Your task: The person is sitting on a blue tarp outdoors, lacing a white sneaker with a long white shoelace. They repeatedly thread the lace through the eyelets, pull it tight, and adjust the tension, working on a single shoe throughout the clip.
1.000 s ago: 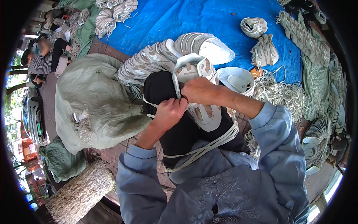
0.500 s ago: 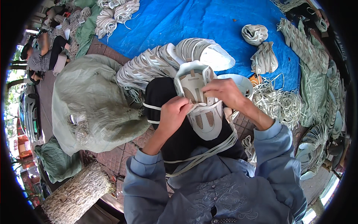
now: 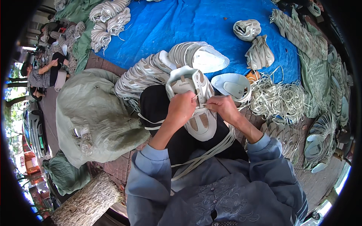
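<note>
A blue tarp (image 3: 196, 22) carries stacked pale shoe uppers (image 3: 151, 73). A green sack (image 3: 94, 116) lies left. Loose white laces (image 3: 277, 100) pile right.

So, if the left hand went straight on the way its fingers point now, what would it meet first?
The left hand points right, across the shoe upper on the lap. Its fingers would probably meet the right hand first, just across the thin lace between them. Depth is hard to judge in this view.

Place: open-air shoe-assembly yard
Ground: brick paving, blue tarp (image 3: 181, 22) spread over it
Stock: stacked shoe uppers (image 3: 147, 73), heap of pale laces (image 3: 277, 100), bulging green sack (image 3: 90, 116)
Surroundings: parked car (image 3: 34, 128), another seated worker (image 3: 43, 73)
</note>
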Motion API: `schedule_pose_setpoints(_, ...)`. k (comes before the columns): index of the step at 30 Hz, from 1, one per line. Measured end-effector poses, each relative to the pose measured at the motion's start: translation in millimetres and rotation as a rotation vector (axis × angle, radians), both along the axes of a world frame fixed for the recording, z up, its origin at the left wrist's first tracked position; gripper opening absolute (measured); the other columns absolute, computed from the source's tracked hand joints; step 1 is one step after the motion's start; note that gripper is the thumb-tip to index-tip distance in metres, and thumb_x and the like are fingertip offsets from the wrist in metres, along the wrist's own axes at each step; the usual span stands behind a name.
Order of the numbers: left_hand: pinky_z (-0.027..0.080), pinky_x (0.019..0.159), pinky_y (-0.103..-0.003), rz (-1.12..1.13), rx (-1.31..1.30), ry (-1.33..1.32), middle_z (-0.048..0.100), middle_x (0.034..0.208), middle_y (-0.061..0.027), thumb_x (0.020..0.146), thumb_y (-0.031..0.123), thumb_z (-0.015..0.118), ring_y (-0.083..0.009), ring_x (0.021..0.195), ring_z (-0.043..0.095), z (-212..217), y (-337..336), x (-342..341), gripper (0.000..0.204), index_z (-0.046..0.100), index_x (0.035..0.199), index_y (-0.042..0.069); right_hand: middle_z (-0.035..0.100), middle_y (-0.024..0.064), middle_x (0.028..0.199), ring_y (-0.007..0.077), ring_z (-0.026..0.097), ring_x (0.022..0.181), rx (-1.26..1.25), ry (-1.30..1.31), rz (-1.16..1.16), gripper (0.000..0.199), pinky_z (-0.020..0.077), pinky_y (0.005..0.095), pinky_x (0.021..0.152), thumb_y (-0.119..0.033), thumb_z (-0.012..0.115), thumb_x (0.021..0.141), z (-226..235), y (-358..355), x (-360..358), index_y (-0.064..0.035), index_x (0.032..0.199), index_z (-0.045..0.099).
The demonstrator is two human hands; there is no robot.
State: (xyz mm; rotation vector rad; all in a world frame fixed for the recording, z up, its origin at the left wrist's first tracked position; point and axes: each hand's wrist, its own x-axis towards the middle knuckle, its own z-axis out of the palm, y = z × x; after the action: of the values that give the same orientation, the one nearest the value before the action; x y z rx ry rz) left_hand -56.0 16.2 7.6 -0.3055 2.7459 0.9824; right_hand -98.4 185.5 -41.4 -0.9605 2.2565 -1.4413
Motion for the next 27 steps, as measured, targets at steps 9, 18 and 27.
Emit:
schedule_pose_setpoints(9, 0.046, 0.061, -0.041, -0.031, 0.038, -0.064, 0.057, 0.065, -0.0183, 0.07, 0.014, 0.054, -0.0345, 0.066, 0.057, -16, 9, -14, 0.015, 0.059, 0.064, 0.001, 0.056, 0.0108, 0.06, 0.0274, 0.057, 0.056, 0.188, 0.219, -0.009, 0.013, 0.0444, 0.0357, 0.051, -0.017, 0.059, 0.07, 0, -1, -4, -0.0054, 0.065, 0.058)
schedule_pose_setpoints(18, 0.044, 0.057, -0.04, 0.011, 0.194, -0.017, 0.057, 0.064, -0.018, 0.069, 0.011, 0.053, -0.0338, 0.061, 0.057, -12, 11, -10, 0.013, 0.06, 0.067, 0.0, 0.054, 0.0077, 0.056, 0.0246, 0.056, 0.05, 0.263, 0.597, 0.029, 0.011, 0.0446, 0.0346, 0.045, -0.012, 0.056, 0.066, 5, -15, 0, -0.0041, 0.061, 0.051)
schedule_pose_setpoints(27, 0.044, 0.051, -0.034, -0.255, 0.088, -0.273, 0.053, 0.049, -0.0144, 0.07, 0.006, 0.049, -0.0254, 0.048, 0.056, -5, 6, -27, 0.011, 0.059, 0.067, 0.001, 0.058, 0.0088, 0.064, 0.0254, 0.057, 0.06, -0.054, -0.33, 0.017, 0.013, 0.0438, 0.034, 0.053, -0.012, 0.063, 0.065, -22, 2, -9, -0.0017, 0.062, 0.057)
